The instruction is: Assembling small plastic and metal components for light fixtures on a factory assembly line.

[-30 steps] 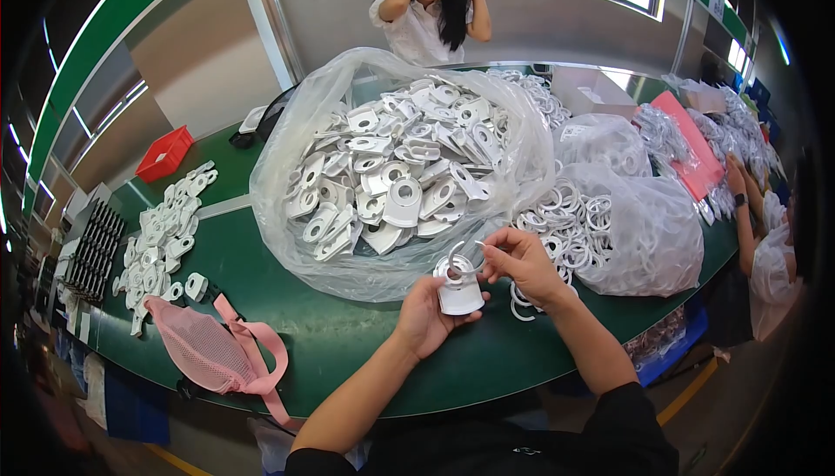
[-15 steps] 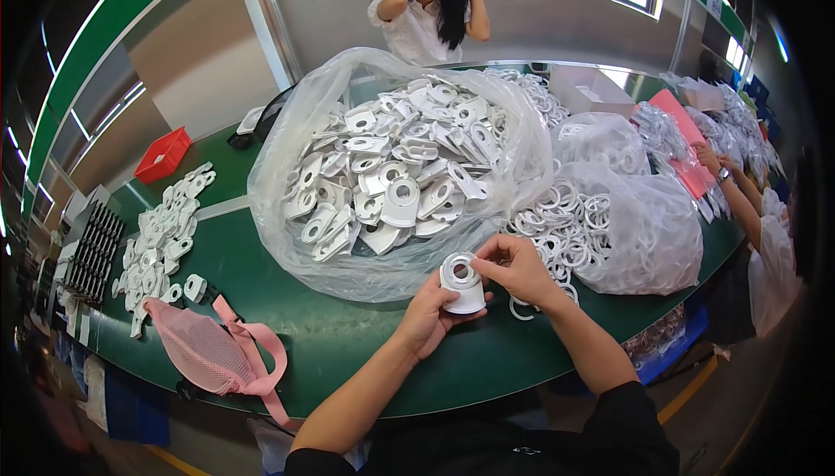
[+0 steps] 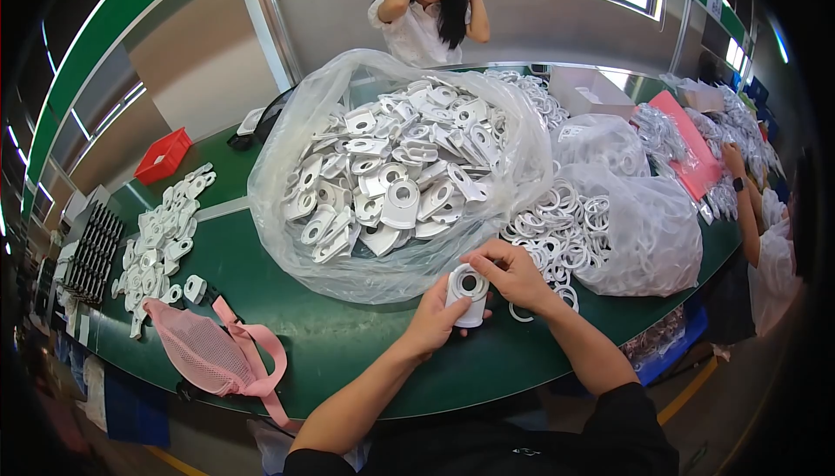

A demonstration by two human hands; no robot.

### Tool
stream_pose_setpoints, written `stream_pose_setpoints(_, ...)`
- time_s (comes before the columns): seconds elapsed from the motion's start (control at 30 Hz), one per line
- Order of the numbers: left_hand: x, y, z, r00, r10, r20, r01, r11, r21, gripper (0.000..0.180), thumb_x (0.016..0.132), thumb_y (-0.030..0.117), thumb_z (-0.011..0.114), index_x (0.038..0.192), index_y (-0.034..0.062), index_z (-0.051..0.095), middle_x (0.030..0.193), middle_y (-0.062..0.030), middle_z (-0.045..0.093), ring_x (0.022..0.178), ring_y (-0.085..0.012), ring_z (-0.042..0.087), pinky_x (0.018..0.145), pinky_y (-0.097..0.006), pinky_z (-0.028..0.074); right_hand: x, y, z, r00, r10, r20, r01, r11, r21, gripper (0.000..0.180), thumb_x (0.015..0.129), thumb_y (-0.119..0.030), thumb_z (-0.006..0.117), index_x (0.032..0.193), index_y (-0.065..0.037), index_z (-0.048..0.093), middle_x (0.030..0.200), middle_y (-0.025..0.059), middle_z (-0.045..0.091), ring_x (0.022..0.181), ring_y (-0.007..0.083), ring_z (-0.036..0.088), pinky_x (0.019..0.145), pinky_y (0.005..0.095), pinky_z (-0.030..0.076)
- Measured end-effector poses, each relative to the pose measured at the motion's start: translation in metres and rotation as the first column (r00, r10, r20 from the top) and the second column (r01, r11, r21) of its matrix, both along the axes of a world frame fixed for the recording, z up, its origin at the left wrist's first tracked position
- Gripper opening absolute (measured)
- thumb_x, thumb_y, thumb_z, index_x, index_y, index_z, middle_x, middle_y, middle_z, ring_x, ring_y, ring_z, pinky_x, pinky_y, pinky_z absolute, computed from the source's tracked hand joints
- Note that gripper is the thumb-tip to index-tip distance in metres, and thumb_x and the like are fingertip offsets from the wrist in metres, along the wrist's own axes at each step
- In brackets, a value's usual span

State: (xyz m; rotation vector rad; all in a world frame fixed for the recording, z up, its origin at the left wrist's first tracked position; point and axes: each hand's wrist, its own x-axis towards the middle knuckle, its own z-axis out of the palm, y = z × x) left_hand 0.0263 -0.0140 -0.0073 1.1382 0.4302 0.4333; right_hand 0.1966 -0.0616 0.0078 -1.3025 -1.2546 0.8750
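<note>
My left hand (image 3: 432, 321) is closed around the lower part of a white plastic housing (image 3: 470, 312), thumb across its front. A white ring (image 3: 470, 282) lies around the housing's round opening. My right hand (image 3: 515, 278) pinches at the top edge of that ring, its fingers bent over the rim; the exact contact is partly hidden. Just beyond my hands, a large clear plastic bag (image 3: 287, 241) stands open, heaped with similar white housings (image 3: 401, 202). Loose white rings (image 3: 557, 246) spread over the table right beside my right hand.
The green table (image 3: 348, 354) bears a pink mesh bag (image 3: 202, 350), more white housings (image 3: 165, 233), a red tray (image 3: 163, 154) and stacked black trays (image 3: 90, 246) at left. Bags of rings (image 3: 652, 250) stand at right. One person stands opposite; another person's arm (image 3: 746, 206) reaches in at right.
The housing in my left hand has tipped more upright, and my left thumb now lies on its front. My right fingers have shifted up to its top edge. The arm at far right has moved.
</note>
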Motion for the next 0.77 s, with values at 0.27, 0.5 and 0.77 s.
stream_pose_setpoints(0.27,-0.002,0.000,0.001,0.995,-0.074,-0.066,0.076,0.997,0.029,0.037,0.092,0.012,0.046,0.127,0.0059,0.034,0.109,-0.0113,0.061,0.086,-0.0186,0.066,0.049,-0.019,0.043,0.006,-0.002,0.004,0.997,0.043,0.058,-0.039,0.997,-0.067,0.015,0.085,-0.014,0.064,0.088,0.000,0.067,0.080,0.0024,0.062,0.070,0.0052,0.056,0.060,0.0200,0.043)
stream_pose_setpoints(0.5,-0.003,0.008,0.009,0.988,-0.135,0.081,0.147,0.974,-0.170,0.042,0.094,0.015,0.042,0.133,0.0073,0.028,0.109,-0.0149,0.059,0.086,-0.0197,0.065,0.050,-0.021,0.045,0.000,-0.003,0.005,0.967,-0.057,0.249,0.020,0.989,0.147,0.014,0.080,-0.009,0.067,0.092,-0.001,0.069,0.084,0.0048,0.060,0.071,0.0075,0.057,0.061,0.0196,0.044)
stream_pose_setpoints(0.77,-0.004,0.006,0.011,0.982,-0.177,0.059,0.183,0.976,-0.121,0.046,0.095,0.023,0.043,0.136,0.0073,0.025,0.111,-0.0177,0.057,0.088,-0.0240,0.065,0.052,-0.022,0.047,-0.002,-0.002,0.004,0.908,-0.140,0.396,-0.005,0.939,0.343,0.013,0.080,-0.005,0.066,0.092,-0.004,0.069,0.094,0.0071,0.059,0.078,0.0170,0.059,0.067,0.0237,0.047)
